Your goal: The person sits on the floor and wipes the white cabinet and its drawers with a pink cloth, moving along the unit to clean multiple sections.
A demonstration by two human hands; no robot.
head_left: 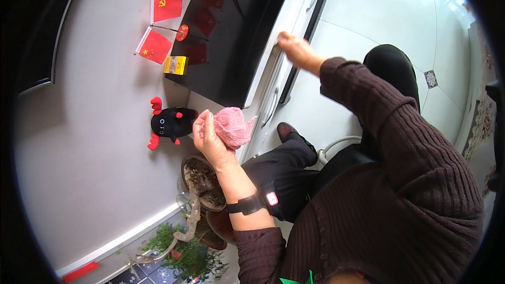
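Left hand [211, 141] has a fluffy pink cloth [233, 128] bunched in its grip, near a corner of the glossy black-topped white desk [226, 73]. Right hand [299, 52] is blurry by the front edge, grip unclear. Done versus left? Can't tell.

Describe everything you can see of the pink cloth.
The pink cloth looks soft and fuzzy, like towelling. It is bunched into a rounded wad, with a thin pointed end sticking out rightward. The left hand holds it by the white cabinet; whether cloth and cabinet touch is unclear.
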